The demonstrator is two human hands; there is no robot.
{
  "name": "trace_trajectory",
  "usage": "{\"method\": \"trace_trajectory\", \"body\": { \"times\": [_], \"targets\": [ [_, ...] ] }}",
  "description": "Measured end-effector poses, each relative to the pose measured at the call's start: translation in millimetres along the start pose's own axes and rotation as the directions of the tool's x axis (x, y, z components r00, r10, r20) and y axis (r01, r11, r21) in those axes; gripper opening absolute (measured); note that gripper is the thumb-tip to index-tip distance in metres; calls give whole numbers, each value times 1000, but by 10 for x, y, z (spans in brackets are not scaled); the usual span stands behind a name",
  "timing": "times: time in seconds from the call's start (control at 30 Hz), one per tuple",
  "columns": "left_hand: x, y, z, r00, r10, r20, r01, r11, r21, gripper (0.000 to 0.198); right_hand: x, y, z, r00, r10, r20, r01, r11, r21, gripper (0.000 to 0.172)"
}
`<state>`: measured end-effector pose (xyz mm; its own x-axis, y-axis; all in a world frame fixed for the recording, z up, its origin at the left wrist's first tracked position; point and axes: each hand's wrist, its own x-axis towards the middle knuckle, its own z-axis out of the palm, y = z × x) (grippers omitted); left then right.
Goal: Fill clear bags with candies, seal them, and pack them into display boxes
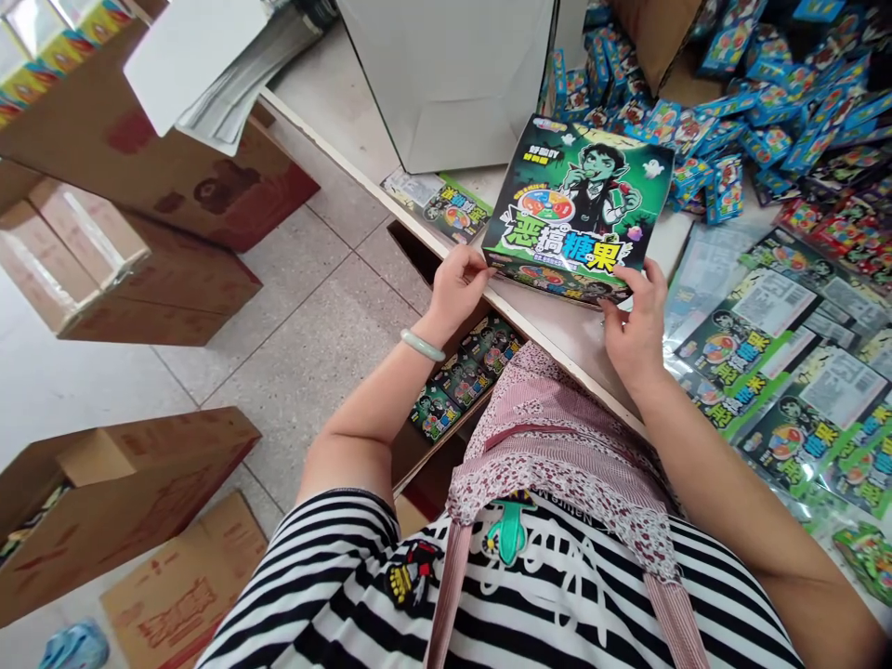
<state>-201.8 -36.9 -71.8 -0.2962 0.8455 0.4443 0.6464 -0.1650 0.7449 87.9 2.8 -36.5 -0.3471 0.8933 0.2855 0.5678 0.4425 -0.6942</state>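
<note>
A green and black candy box (578,209) printed with a cartoon vampire rests on the table (557,339) near its front edge. My left hand (456,288) grips the box's near left corner, fingers curled on its edge. A pale green bangle circles that wrist. My right hand (634,325) clasps the near right corner of the same box, thumb on top.
Flat unfolded box blanks (780,372) cover the table at right. Small blue candy packs (753,102) are heaped at the back. A white carton (452,74) stands behind the box. Brown cardboard cartons (139,186) sit on the tiled floor at left. More finished boxes (464,376) lie under the table.
</note>
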Motion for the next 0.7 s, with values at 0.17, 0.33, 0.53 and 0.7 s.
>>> {"method": "trace_trajectory", "body": {
  "times": [0.17, 0.33, 0.53, 0.7],
  "targets": [
    [-44, -27, -2, 999, -41, -4, 41, 999, -24, 21, -2, 19, -25, 999, -35, 42, 37, 998, -42, 47],
    [25, 32, 73, 1000, -5, 25, 7, 996, -86, 53, -21, 45, -73, 996, -35, 82, 44, 992, -120, 47],
    [204, -79, 236, 994, -49, 97, 59, 993, -102, 70, -69, 34, -63, 997, 5, 76, 4, 994, -110, 44],
    [230, -92, 117, 989, -48, 142, 59, 995, -78, 78, -44, 53, 11, 996, 53, 75, -57, 997, 47, 45]
  ]
}}
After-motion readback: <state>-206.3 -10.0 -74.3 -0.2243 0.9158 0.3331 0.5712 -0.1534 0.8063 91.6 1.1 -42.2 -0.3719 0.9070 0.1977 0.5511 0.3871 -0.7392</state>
